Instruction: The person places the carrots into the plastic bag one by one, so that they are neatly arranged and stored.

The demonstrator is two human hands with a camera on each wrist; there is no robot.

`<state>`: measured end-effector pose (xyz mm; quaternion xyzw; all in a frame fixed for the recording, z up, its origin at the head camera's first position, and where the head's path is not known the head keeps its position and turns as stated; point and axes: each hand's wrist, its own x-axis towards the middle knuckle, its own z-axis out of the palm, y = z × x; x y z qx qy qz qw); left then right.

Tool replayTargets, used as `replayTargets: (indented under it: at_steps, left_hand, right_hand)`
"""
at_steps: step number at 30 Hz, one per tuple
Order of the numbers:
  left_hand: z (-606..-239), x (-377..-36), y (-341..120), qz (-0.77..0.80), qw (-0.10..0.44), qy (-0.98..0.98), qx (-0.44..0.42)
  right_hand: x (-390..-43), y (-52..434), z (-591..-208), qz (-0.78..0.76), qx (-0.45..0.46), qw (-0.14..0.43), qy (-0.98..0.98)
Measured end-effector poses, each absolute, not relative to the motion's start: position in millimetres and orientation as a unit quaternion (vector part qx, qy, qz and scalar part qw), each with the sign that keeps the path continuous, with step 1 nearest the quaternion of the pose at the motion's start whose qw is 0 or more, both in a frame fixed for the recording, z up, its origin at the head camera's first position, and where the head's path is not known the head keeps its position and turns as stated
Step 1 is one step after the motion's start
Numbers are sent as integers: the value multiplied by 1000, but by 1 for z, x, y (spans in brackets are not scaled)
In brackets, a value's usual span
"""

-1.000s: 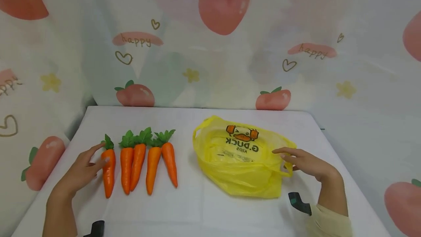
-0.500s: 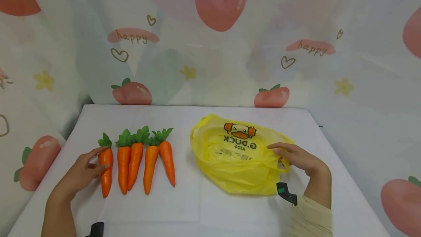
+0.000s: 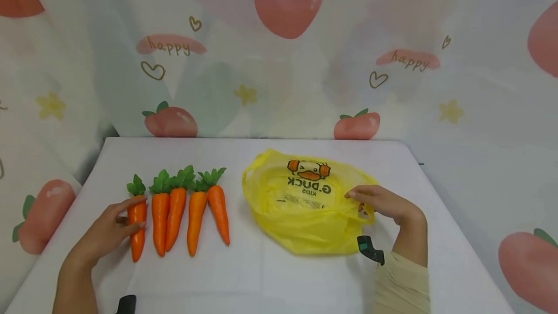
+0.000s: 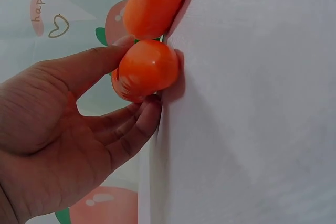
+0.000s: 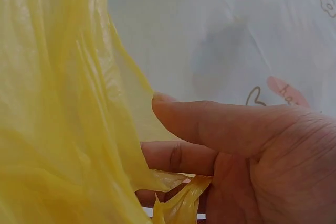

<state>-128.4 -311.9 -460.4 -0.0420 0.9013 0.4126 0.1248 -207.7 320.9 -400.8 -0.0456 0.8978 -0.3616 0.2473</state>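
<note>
The left hand (image 3: 106, 229) pinches a shiny orange carrot with green leaves (image 3: 137, 243), with the thumb on 1 side and the fingers on the other. This carrot is at the left end of a row on the white cloth-covered table (image 3: 244, 280), and its thin tip points back toward the person.

Just to its right are 2 more orange carrots (image 3: 175, 222), touching each other. Next come another 2 orange carrots (image 3: 196, 222) whose leaves meet but whose tips are apart.

The right hand (image 3: 388, 202) holds the right side of a thin yellow plastic bag (image 3: 305, 234). The thumb is at the bag's edge, and the fingers go behind it by a twisted handle. The bag lies on the table, apart from the carrots. It shows a duck face, and its letters run backward.

A tan sleeve (image 3: 401, 282) covers the right arm. Behind is a pale cloth wall (image 3: 296, 86) with red fruit pictures.
</note>
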Motion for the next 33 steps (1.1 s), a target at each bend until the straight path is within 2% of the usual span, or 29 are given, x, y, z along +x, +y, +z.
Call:
replayTargets:
  at_steps: [7, 19, 33]
  left_hand:
    - [-451, -128, -307, 409, 126, 903, -43]
    - [-451, -126, -306, 408, 139, 899, -76]
    - [-448, -120, -300, 417, 58, 904, -70]
  right_hand:
    - [-207, 319, -396, -364, -47, 260, 893]
    - [-219, 297, -399, -368, -98, 181, 907]
    - [-218, 291, -398, -351, -39, 181, 918]
